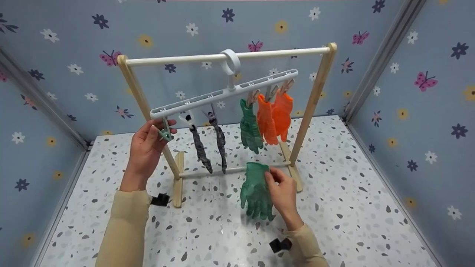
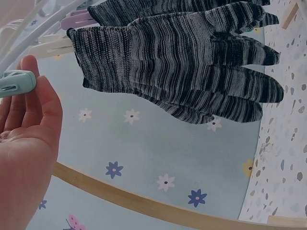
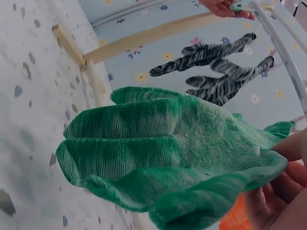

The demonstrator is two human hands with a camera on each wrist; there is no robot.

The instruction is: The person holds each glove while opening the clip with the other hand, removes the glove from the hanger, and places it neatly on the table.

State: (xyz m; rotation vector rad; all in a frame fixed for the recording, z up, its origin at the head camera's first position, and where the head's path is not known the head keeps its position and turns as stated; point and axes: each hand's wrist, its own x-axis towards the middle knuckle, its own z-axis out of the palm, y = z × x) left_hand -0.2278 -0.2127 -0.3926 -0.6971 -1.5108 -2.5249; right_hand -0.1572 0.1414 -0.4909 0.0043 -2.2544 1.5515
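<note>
My left hand [image 1: 146, 146] holds a pale green clothespin [image 1: 166, 134] at the left end of a white clip hanger [image 1: 193, 101]. In the right hand [image 1: 282, 189], thumb and fingers pinch the cuff of a green glove [image 1: 256, 193], whose fingers point down. Two black-and-grey striped gloves [image 2: 168, 62] hang from a white clothespin [image 2: 52, 47] and a purple clothespin [image 2: 77, 20] near the left hand. On the hanger's right half, another green glove [image 1: 250, 128] and two orange gloves [image 1: 266, 120] hang from clothespins.
The hanger's ring [image 1: 231, 62] loops over the top bar [image 1: 178, 59] of a wooden rack, and the hanger tilts lower at its left. The rack's post [image 1: 313, 100] stands on the speckled table [image 1: 334, 207]. Flower-patterned panels [image 1: 419, 122] enclose the back and sides.
</note>
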